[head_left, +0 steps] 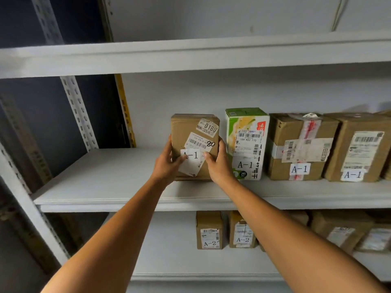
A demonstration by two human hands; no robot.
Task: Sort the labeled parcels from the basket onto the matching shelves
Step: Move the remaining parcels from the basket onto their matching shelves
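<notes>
Two bare forearms reached up from the bottom of the view, crossing in front of a lower shelf where small brown boxes marked A-2 stood. Above them, the left hand and right hand gripped a brown parcel from either side. Each thumb pressed on its front face, and the fingers curled round its side edges. The parcel stood upright on the middle shelf and appeared to rest there, its white A-1 tag partly covered by the thumbs. Just beside it on the right stood a green-and-white carton, also marked A-1. Farther right, a taped brown box and a second brown box carried the same tag. A pale wall closed the back.

The parcel looked to be on the matching shelf (only the letting go seemed left). The risk lay in the right fingers, which sat in the narrow gap beside the carton. Drawing them out could drag the tall parcel forward or tip it off the shelf. It could also knock the carton askew.
</notes>
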